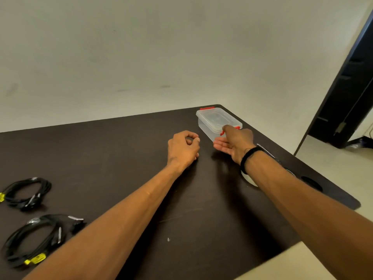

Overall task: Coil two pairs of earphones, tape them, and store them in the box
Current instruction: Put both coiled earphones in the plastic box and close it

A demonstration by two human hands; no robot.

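A: Where is the box [212, 123] relative to the right hand [235, 143]?

B: Just beyond it, at the far right corner of the table [125, 158]. The lid is on. The right grip is spread, thumb on the near red clasp [223, 132], fingers reaching under the box's near end; it touches the box but I cannot tell if it grasps it.

A: And the left hand [182, 151]?

B: Just left of the right one, beside the box, not touching it. Its grip is loosely curled, with nothing visible in it.

A: The earphones?

B: Both coils lie well back and to the left of the hands. The far coil [26, 193] and near coil [38, 239] are black, each with a yellow tag and pale tape bands.
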